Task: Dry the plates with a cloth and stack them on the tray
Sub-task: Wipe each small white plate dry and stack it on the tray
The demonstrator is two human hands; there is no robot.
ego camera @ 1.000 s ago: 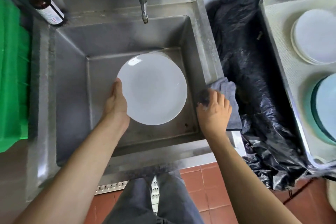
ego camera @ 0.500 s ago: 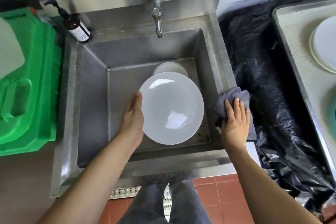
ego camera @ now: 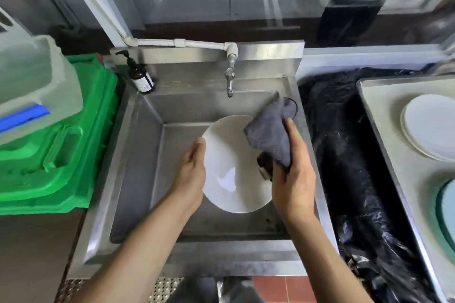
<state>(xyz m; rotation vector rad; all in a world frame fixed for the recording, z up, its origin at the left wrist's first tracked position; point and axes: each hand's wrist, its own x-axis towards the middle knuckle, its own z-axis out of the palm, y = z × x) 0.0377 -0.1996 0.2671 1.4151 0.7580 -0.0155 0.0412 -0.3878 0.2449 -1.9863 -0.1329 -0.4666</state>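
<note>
Stainless steel fills the middle of the scene: a deep sink (ego camera: 138,155) set against a glass-fronted wall, with a tap (ego camera: 229,79) hanging over the basin from a white pipe (ego camera: 182,43) along the back. Over the basin a person holds a white plate (ego camera: 231,174), tilted a little, its glazed face catching the light. The left hand (ego camera: 193,172) grasps the plate by its left edge, thumb lying along the rim and the fingers hidden behind it. The right hand (ego camera: 293,177) is clenched around a grey cloth (ego camera: 270,130), which drapes over the plate's upper right part and touches its surface (a dark tag or label hangs from the cloth's lower corner, against the plate). At the sink's back left corner stands a brown pump bottle (ego camera: 140,76). Left of the sink sit stacked green plastic crates (ego camera: 73,155), with a pale translucent container (ego camera: 29,81) resting on top. To the right of the sink a black plastic sheet (ego camera: 344,155) covers the tabletop, and on it lies a metal tray (ego camera: 384,155) with a pale liner. On the tray, well apart from the plate in hand, rests a stack of white plates (ego camera: 430,128); nearer the viewer, at the frame's right edge, part of a bluish-green plate (ego camera: 448,211) shows. Below, red floor tiles (ego camera: 283,288) are visible.
</note>
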